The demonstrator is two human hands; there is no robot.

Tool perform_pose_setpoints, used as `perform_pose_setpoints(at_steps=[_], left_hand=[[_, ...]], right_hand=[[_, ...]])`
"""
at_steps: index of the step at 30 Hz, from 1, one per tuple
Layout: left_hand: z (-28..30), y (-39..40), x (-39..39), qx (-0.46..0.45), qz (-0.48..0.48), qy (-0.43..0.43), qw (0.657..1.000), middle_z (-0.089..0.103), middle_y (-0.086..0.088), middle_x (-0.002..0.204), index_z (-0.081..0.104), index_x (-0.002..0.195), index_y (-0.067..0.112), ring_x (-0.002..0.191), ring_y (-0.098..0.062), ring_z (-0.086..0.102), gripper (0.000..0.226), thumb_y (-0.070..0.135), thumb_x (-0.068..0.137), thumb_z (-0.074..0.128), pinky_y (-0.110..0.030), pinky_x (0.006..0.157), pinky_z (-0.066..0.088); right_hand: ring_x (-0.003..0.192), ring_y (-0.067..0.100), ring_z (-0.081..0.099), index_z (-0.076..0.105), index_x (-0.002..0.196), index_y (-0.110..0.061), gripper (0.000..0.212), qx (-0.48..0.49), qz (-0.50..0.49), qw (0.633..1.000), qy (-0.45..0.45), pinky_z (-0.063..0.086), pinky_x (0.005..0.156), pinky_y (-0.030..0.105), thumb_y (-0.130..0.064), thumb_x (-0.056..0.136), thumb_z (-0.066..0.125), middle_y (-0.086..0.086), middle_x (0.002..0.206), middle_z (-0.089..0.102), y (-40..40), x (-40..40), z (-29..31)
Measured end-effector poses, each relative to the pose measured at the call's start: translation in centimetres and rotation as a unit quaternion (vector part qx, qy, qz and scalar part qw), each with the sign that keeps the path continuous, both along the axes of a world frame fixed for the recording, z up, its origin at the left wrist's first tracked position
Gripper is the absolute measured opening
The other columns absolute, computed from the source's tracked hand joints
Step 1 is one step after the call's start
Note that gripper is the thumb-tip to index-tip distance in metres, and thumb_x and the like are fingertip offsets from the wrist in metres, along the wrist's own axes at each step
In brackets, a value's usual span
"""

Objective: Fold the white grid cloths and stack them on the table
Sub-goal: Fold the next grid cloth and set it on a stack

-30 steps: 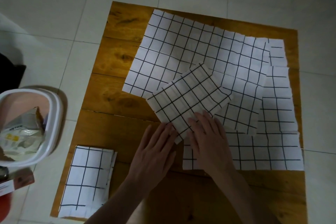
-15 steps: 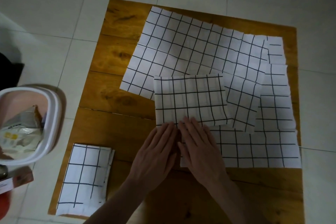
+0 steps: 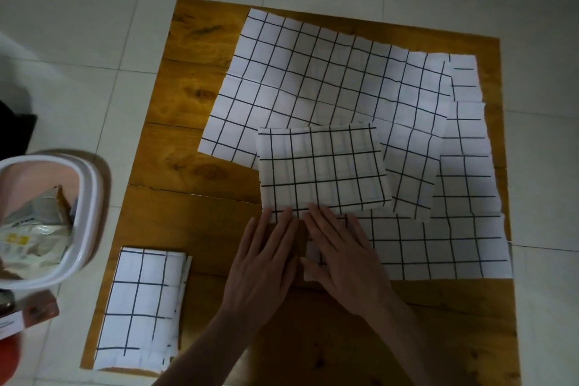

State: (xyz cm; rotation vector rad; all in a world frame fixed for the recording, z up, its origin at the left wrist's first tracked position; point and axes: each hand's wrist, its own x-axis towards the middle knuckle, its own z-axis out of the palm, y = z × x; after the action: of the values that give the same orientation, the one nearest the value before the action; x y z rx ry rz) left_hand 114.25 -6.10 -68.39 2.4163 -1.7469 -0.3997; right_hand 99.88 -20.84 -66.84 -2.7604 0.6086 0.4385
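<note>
Tiled floor (image 3: 94,25): pale, surrounded everything on view.

Wooden table (image 3: 194,166): low, plank-topped, bare wood along its left side and across the near edge on either side of the forearms; that was the open room left for moving.

Unfolded cloths (image 3: 329,78): white grid sheets spread over the far and right part of the table, overlapping, the top one skewed. A lower sheet (image 3: 438,247) reached close to the table's right edge.

Folded stack (image 3: 144,301): grid cloths piled at the near left corner, its near edge about level with the table edge, well apart from the hands.

Folded cloth (image 3: 322,169): a squared packet lying on top of the spread sheets near the table's middle, its sides roughly parallel to the table's. A second earlier it sat turned on the diagonal; since then it had been swung square and had kept that position.

White tub (image 3: 84,207): on the floor just left of the table, crumpled packets inside. A small box (image 3: 28,316) lay beside it.

Left hand (image 3: 266,263): flat, fingers straight and together, tips touching the packet's near edge, gripping nothing.

Right hand (image 3: 341,254): flat likewise, side by side with the left, fingertips on the same edge, palm over a sheet's corner, clasping nothing.
</note>
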Motion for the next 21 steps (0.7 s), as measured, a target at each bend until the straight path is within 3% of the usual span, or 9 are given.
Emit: perform_pose_setpoints(at_steps=[15, 21], left_hand=[[0.4, 0.3, 0.0, 0.003, 0.022, 0.021, 1.000, 0.011, -0.002, 0.176, 0.021, 0.166, 0.016, 0.162, -0.030, 0.004, 0.065, 0.046, 0.111, 0.034, -0.052, 0.129, 0.016], [-0.1, 1.1, 0.9, -0.005, 0.003, 0.011, 1.000, 0.012, -0.003, 0.175, 0.022, 0.166, 0.016, 0.162, -0.031, 0.006, 0.066, 0.043, 0.109, 0.041, -0.052, 0.128, 0.016]], right_hand=[[0.159, 0.012, -0.008, 0.000, 0.166, -0.024, 0.070, -0.003, -0.044, 0.999, -0.004, 0.004, 0.127, 0.051, -0.062, 0.108, 0.007, -0.006, 0.174, -0.006, -3.1, -2.8, 0.4], [0.160, 0.015, 0.000, 0.008, 0.166, -0.019, 0.072, -0.012, -0.092, 0.996, -0.018, 0.007, 0.127, 0.051, -0.062, 0.108, 0.008, -0.002, 0.174, 0.002, -3.9, -4.1, 0.2]])
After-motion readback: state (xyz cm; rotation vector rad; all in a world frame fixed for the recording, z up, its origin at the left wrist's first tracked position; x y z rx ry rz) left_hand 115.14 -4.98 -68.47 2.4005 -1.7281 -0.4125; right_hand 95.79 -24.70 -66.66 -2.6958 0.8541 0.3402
